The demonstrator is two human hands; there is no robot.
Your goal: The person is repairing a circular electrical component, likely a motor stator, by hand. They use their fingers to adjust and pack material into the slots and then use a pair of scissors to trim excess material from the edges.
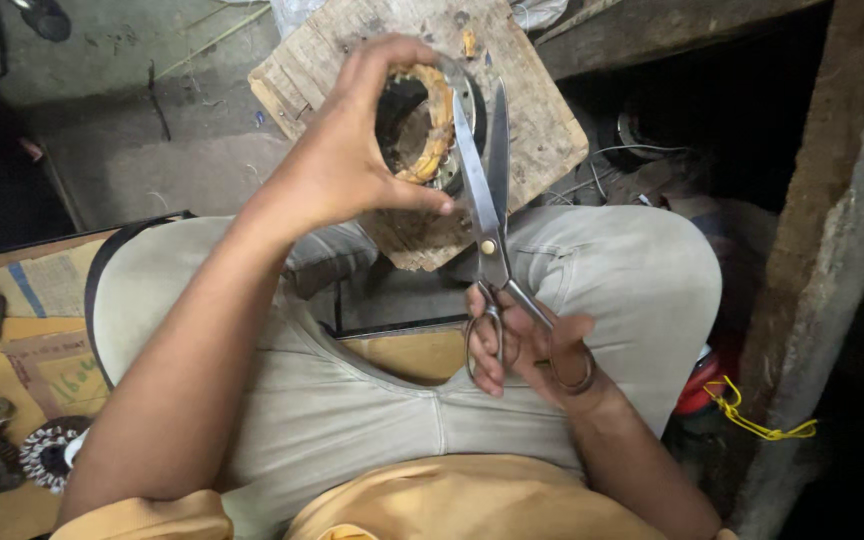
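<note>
steel scissors across wound stator ring

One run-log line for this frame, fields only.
left hand: grips round motor winding | right hand: holds scissors, blades slightly apart at winding | support: wooden board

Scissors: polished metal blades, smooth and glossy; handle loops of duller bare metal. Ring-shaped motor stator, just left of the blades: dark metal core, windings wrapped in matt, fibrous yellow-orange tape. Wooden board beneath the stator: rough, unfinished, splintered at the edges. Trousers below the board: matt beige cloth.
</note>
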